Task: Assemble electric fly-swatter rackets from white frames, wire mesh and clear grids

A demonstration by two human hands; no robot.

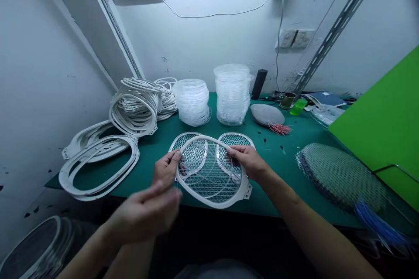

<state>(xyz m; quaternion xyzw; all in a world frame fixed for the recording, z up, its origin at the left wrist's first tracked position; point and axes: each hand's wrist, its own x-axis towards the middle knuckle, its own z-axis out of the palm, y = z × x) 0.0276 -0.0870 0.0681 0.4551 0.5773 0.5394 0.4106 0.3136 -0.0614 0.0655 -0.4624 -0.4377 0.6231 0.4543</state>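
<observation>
Pale walls (196, 39) close in around a green worktop (271, 174), and a slotted metal strip (340, 22) runs up the right corner. The left hand (165, 168) has its fingers and thumb clamped on the left end of an oval white plastic frame (229, 201), while the right hand (245, 161) has its fingers closed over the frame's upper right rim. The frame sits over the front of the worktop, its long axis running roughly side to side and dipping to the right. A small tab (248, 192) at its right end lies nearer the right hand.

A third, blurred hand (144, 213) hangs just below the left hand, its fingers apart and empty as far as the blur shows; whose it is cannot be told. Behind the frame, partly covered by it, lie two wire mesh panels (235, 140) with white rims. Beyond them stand two stacks of clear plastic discs (232, 93), and a grey oval pad (266, 114) trails red wires (279, 128). White frames (135, 109) are heaped to the left, and a pile of mesh panels (340, 178) with blue wires (376, 226) lies to the right, beside a green board (379, 117).
</observation>
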